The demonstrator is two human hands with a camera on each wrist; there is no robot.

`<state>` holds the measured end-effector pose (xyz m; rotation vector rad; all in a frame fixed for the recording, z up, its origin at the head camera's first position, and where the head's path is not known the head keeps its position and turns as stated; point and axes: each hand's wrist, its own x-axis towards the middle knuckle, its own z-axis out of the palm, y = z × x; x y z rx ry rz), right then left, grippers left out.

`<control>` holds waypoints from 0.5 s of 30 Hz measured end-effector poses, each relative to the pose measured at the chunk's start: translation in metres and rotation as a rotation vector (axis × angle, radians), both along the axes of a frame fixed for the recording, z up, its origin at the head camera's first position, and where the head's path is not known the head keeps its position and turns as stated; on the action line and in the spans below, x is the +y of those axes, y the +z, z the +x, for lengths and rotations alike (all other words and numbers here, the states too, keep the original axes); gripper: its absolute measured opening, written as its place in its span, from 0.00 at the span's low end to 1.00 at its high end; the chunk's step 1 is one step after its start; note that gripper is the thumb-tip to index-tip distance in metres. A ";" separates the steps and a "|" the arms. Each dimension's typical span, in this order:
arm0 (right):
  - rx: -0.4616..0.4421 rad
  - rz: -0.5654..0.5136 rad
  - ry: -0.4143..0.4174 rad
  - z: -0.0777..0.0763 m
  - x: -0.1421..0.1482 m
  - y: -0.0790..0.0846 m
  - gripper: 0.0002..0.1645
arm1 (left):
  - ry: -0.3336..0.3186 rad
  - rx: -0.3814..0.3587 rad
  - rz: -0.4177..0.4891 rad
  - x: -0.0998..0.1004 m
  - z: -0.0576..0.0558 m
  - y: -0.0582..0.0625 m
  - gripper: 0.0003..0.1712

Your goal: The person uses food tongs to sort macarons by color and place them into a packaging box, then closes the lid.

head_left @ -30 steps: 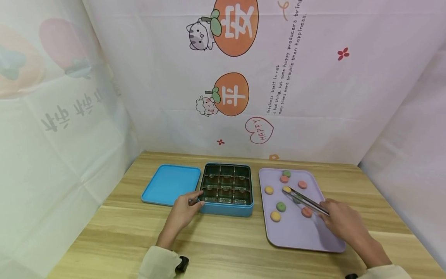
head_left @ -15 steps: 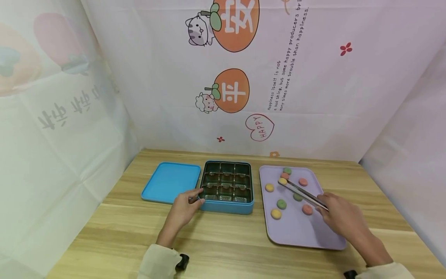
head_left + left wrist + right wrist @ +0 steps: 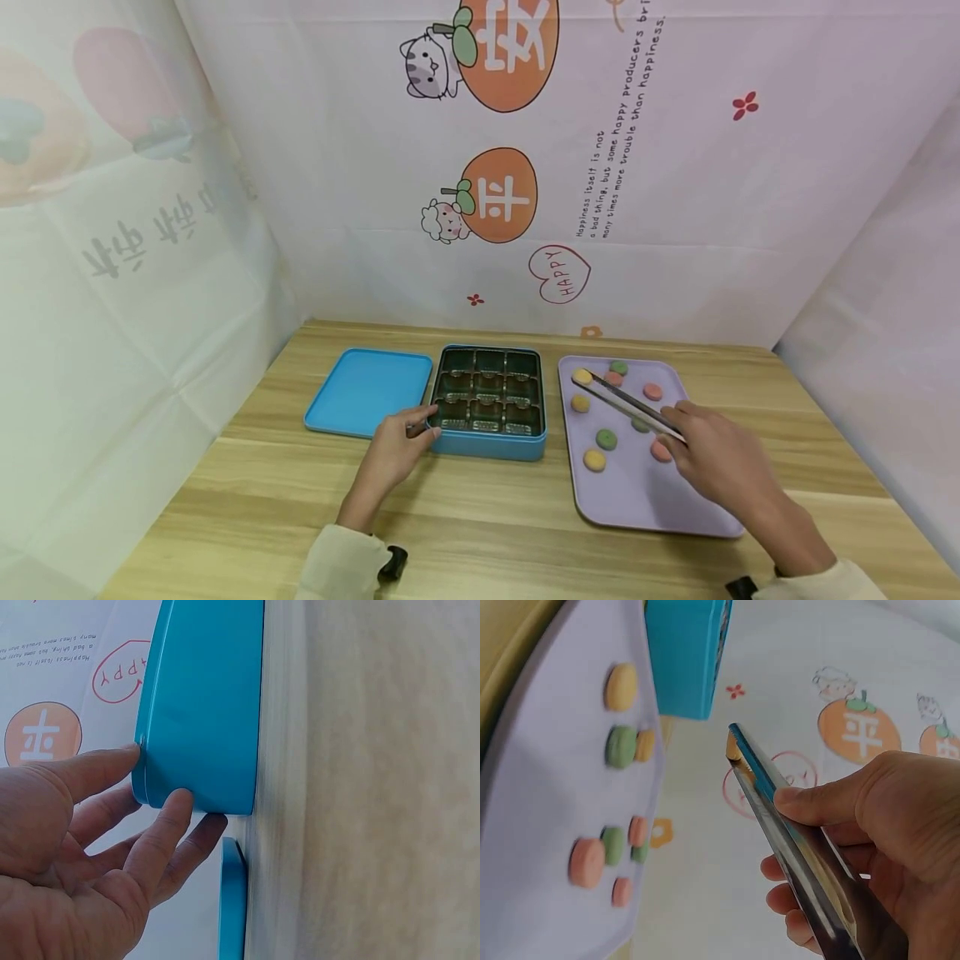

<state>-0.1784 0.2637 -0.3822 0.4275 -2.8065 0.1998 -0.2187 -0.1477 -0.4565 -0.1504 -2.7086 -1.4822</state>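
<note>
My right hand (image 3: 720, 454) grips metal tongs (image 3: 633, 408) over the lilac tray (image 3: 630, 504). A yellow macaron (image 3: 733, 746) is pinched at the tongs' tips, lifted above the tray in the right wrist view. Pink, green and yellow macarons lie on the tray, among them a green macaron (image 3: 606, 439) and a pink macaron (image 3: 652, 392). My left hand (image 3: 397, 446) holds the near left corner of a blue box (image 3: 487, 447), thumb and fingers on either side of it. Inside the box is a clear divided insert (image 3: 487, 387), its compartments bare.
A blue lid (image 3: 367, 392) lies flat to the left of the box. All stands on a wooden table (image 3: 480, 517). A printed white cloth (image 3: 360, 167) hangs behind and at both sides.
My right hand has lifted the yellow macaron with the tongs and carried it left across the tray towards its far left corner. My left hand stays at the box.
</note>
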 end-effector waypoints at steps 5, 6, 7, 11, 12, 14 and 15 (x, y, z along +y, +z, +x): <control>0.034 -0.013 0.044 0.001 -0.019 0.005 0.10 | 0.001 -0.003 0.005 0.000 0.000 -0.001 0.24; 0.040 -0.015 0.054 0.002 -0.023 0.005 0.09 | -0.001 -0.003 0.004 0.000 0.000 -0.001 0.24; 0.045 -0.017 0.064 0.002 -0.027 0.006 0.09 | -0.001 -0.004 0.004 0.000 -0.001 -0.001 0.24; 0.039 -0.013 0.108 0.002 -0.045 0.006 0.09 | -0.004 -0.005 0.004 0.000 -0.001 -0.001 0.24; 0.033 -0.015 0.120 0.002 -0.050 0.006 0.09 | -0.005 -0.006 0.006 0.000 -0.001 -0.001 0.24; 0.017 -0.018 0.149 0.001 -0.060 0.005 0.09 | -0.005 -0.008 0.012 0.000 -0.001 -0.001 0.24; 0.012 -0.020 0.164 0.001 -0.065 0.004 0.10 | -0.004 -0.009 0.013 0.000 -0.001 -0.001 0.24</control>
